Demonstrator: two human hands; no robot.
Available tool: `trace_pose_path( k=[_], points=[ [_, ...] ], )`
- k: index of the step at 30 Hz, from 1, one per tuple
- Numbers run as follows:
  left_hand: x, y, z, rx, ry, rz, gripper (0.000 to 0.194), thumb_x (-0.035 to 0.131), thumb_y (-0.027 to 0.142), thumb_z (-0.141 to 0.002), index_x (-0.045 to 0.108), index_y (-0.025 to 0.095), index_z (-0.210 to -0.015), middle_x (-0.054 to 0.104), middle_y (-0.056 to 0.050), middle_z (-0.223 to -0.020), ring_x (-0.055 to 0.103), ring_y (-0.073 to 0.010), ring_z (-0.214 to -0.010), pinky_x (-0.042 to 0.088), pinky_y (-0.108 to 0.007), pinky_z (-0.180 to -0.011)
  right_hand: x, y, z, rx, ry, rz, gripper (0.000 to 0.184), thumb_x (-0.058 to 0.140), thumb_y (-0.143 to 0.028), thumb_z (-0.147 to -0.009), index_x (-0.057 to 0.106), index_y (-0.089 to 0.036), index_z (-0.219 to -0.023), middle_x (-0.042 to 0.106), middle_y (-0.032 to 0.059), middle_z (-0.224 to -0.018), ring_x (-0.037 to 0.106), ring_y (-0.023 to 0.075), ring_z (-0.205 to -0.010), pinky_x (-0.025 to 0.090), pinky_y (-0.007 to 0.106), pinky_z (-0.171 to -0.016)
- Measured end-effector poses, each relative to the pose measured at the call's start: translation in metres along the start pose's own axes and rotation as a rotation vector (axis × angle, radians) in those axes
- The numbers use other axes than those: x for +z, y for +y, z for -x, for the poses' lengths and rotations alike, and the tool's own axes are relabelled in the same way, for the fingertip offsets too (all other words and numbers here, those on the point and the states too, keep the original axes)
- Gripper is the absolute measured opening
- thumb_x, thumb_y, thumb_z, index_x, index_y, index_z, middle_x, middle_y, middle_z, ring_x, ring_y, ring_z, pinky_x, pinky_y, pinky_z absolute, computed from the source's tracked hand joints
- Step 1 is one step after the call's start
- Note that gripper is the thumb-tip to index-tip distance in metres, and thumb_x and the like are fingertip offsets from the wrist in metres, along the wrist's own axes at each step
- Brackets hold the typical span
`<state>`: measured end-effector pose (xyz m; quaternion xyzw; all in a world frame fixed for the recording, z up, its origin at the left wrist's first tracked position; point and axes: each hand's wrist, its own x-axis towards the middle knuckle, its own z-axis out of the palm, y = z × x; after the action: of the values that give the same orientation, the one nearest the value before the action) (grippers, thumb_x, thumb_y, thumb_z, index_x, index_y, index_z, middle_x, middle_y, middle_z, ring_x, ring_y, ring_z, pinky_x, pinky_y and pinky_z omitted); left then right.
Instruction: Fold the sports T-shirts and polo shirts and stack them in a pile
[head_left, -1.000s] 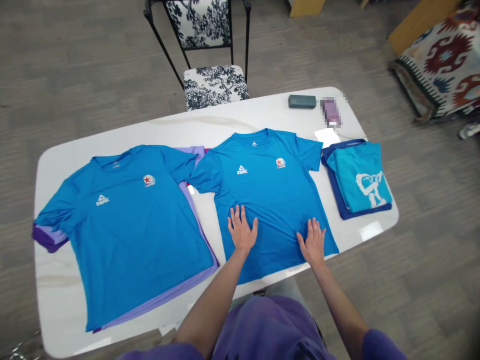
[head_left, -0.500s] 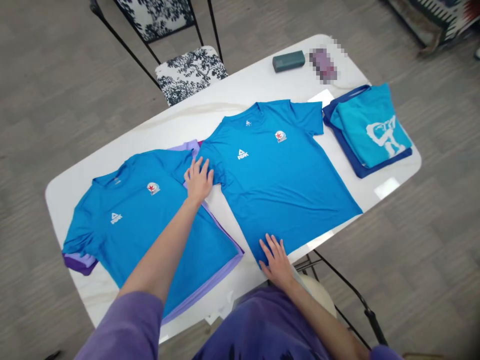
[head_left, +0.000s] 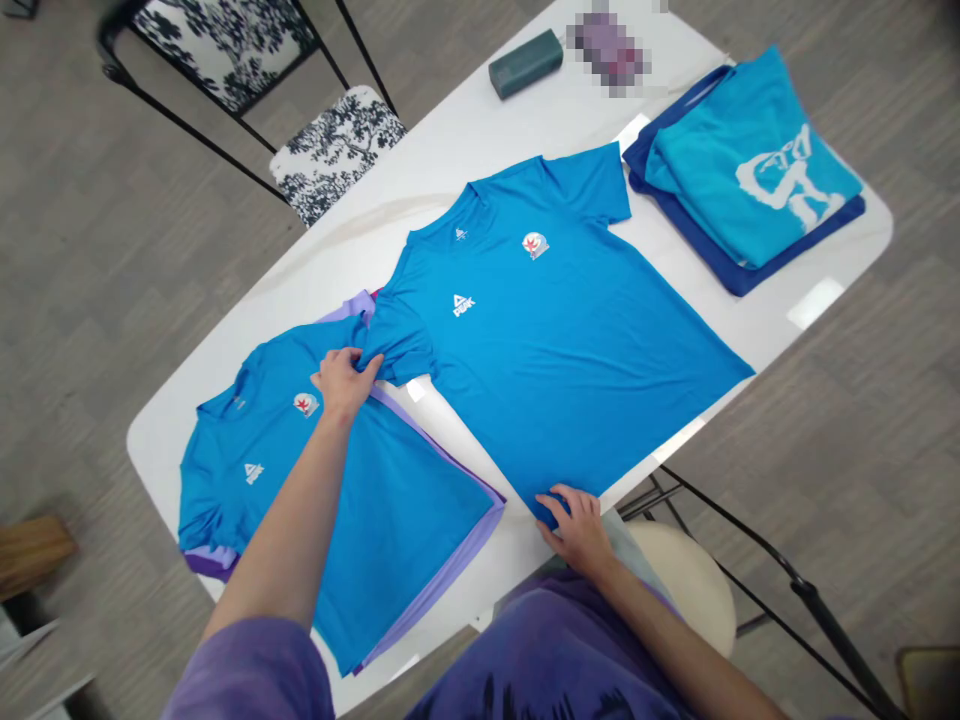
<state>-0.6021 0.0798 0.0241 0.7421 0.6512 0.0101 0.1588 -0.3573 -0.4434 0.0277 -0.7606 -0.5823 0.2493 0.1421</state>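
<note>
A blue T-shirt with white and red chest logos lies spread face up on the table. At its left sleeve end is my left hand, fingers curled and thumb bent in on the sleeve fabric. My right hand rests at the shirt's near bottom corner, fingers apart and slightly bent, the thumb off to one side. A second blue T-shirt lies flat on the left, partly under my left forearm. Light and dark purple garments show along its edges beneath.
On the white table, folded blue clothes lie at the right. A dark green case and a pixelated purple item sit at the far edge. A patterned chair stands beyond; a cream seat is near me.
My left hand has gone from lying spread over the sleeve to curling its fingers at the sleeve's end. The right hand's fingers bend slightly more at the corner. The view has tilted.
</note>
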Motion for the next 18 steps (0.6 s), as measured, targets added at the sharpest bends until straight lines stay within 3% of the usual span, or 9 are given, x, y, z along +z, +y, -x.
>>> trace_pose_path(
  k=[4,8,11,14,18],
  points=[
    [-0.002,-0.008,0.002,-0.103,-0.113,0.189,0.051,0.076,0.066,-0.086,0.066,0.022,-0.11,0.073,-0.005,-0.1,0.067,-0.0245,-0.092,0.055,-0.035,-0.085,-0.002,0.002,0.003,0.041,-0.003,-0.025,0.035,0.085,-0.046,-0.095,0.077,-0.028,-0.123,0.074,0.0099,-0.128,0.065,0.0305,-0.113,0.043,0.046,-0.099],
    [-0.005,-0.008,0.006,-0.061,-0.253,0.156,0.052,0.077,0.071,-0.081,0.068,0.021,-0.094,0.068,-0.002,-0.081,0.063,-0.023,-0.08,0.053,-0.033,-0.075,-0.009,0.004,0.001,0.018,0.013,-0.067,0.01,0.08,-0.029,-0.099,0.075,-0.03,-0.107,0.078,0.0047,-0.115,0.066,0.0269,-0.106,0.04,0.044,-0.097],
    [-0.006,-0.001,0.009,-0.064,-0.214,0.254,0.047,0.077,0.066,-0.081,0.068,0.022,-0.094,0.07,-0.002,-0.085,0.065,-0.0225,-0.082,0.056,-0.033,-0.077,-0.015,0.004,0.0,-0.018,0.029,-0.138,0.007,0.072,-0.02,-0.102,0.072,-0.027,-0.105,0.08,0.0037,-0.109,0.069,0.0241,-0.101,0.043,0.043,-0.096],
    [-0.008,0.012,0.01,-0.17,-0.173,0.577,0.047,0.08,0.057,-0.079,0.066,0.022,-0.107,0.072,-0.002,-0.098,0.07,-0.0199,-0.085,0.061,-0.032,-0.077,-0.022,0.006,0.0,-0.054,0.057,-0.226,0.012,0.064,-0.014,-0.105,0.069,-0.025,-0.108,0.08,0.0035,-0.105,0.071,0.0224,-0.097,0.048,0.043,-0.096],
    [-0.018,0.042,-0.002,-0.199,-0.169,0.796,0.05,0.083,0.049,-0.076,0.057,0.023,-0.11,0.067,0.002,-0.09,0.065,-0.0134,-0.073,0.061,-0.027,-0.068,-0.038,0.018,0.003,-0.047,0.134,-0.33,0.02,0.06,-0.012,-0.107,0.07,-0.025,-0.118,0.08,0.0039,-0.11,0.072,0.0222,-0.104,0.054,0.042,-0.1]
  ],
)
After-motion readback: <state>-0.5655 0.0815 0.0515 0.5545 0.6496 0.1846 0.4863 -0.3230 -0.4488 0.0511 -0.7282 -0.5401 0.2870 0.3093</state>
